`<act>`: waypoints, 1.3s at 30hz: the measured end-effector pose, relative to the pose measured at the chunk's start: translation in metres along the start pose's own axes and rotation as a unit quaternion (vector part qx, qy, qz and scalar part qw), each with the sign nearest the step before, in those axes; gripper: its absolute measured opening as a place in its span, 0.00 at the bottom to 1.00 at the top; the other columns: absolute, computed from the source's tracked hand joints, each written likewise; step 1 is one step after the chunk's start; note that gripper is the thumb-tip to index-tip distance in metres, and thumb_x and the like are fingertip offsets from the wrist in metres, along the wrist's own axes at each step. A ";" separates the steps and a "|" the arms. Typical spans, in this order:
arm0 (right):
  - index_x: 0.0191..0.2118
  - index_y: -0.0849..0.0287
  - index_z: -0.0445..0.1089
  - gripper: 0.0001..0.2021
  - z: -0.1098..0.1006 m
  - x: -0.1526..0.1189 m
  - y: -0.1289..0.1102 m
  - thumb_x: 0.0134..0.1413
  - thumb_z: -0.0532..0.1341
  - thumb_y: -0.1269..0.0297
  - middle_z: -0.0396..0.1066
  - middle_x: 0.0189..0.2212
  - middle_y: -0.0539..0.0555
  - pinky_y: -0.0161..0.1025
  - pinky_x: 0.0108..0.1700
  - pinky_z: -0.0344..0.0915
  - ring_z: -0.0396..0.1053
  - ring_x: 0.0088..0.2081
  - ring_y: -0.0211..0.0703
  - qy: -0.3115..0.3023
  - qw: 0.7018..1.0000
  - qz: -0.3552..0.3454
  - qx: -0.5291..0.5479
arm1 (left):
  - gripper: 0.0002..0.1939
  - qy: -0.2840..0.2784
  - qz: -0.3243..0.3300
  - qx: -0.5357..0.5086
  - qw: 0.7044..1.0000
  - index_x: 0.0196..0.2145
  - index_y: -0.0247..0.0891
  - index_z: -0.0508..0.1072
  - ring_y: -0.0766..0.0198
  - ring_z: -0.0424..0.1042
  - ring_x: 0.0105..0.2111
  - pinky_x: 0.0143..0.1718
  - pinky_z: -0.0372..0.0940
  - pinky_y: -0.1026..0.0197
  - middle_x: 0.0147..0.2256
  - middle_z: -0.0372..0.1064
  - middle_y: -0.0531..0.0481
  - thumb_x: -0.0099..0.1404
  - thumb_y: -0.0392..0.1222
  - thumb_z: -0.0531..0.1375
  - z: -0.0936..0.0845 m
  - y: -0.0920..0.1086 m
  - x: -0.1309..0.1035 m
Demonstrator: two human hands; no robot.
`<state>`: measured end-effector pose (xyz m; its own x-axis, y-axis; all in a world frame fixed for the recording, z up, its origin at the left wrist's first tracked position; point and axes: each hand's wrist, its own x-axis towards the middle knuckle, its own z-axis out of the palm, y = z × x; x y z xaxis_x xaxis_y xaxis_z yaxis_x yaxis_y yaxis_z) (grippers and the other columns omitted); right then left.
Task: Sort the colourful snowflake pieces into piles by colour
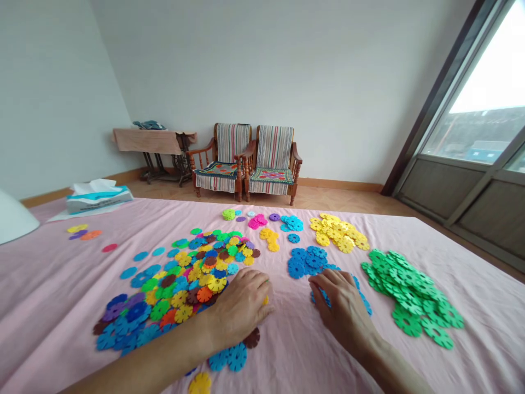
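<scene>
My left hand [244, 303] is curled at the right edge of a mixed heap of notched plastic snowflake discs [180, 298]. A yellow disc [266, 300] peeks out between its fingers and thumb, and a speck of green shows by the fingertips. My right hand [342, 301] bends down over blue snowflake discs [322, 296], its fingers close together. Its fingertips are partly hidden, so what they pinch cannot be made out. More blue discs [307, 261] lie just beyond it, and a pile of green discs [410, 290] is to its right.
Yellow discs [338, 232] form a pile at the back right, near light-blue discs [292, 222] and pink discs [257, 221]. A tissue box [98, 198] stands on the pink cloth [283, 355] at left. Two wooden chairs [273, 158] are beyond the table.
</scene>
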<state>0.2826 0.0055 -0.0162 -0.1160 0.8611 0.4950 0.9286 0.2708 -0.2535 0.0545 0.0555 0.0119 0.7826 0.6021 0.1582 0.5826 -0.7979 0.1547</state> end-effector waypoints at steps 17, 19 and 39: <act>0.36 0.55 0.72 0.13 -0.006 0.000 0.024 0.63 0.51 0.61 0.72 0.31 0.53 0.42 0.42 0.57 0.69 0.34 0.42 0.035 0.998 -0.004 -0.057 | 0.15 -0.006 0.013 0.001 1.000 0.49 0.42 0.69 0.54 0.62 0.54 0.59 0.53 0.50 0.52 0.67 0.47 0.66 0.48 0.57 -0.017 0.008 -0.055; 0.36 0.55 0.72 0.13 -0.005 -0.001 0.024 0.63 0.51 0.60 0.72 0.31 0.52 0.43 0.43 0.57 0.69 0.34 0.43 0.034 0.998 -0.006 -0.056 | 0.22 -0.039 0.079 -0.014 0.996 0.57 0.44 0.63 0.53 0.58 0.58 0.61 0.51 0.49 0.58 0.62 0.47 0.67 0.51 0.55 -0.015 0.021 -0.063; 0.36 0.54 0.73 0.15 0.001 -0.003 0.028 0.62 0.50 0.58 0.74 0.32 0.53 0.43 0.41 0.58 0.71 0.34 0.43 0.042 0.997 -0.025 -0.063 | 0.20 0.027 0.076 0.079 0.994 0.59 0.43 0.61 0.55 0.51 0.63 0.63 0.44 0.44 0.60 0.58 0.44 0.70 0.38 0.52 -0.015 -0.065 -0.040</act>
<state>0.3084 0.0105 -0.0253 -0.1393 0.8075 0.5732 0.9599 0.2523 -0.1221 -0.0179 0.0842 0.0104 0.8541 0.4711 0.2202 0.4884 -0.8721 -0.0288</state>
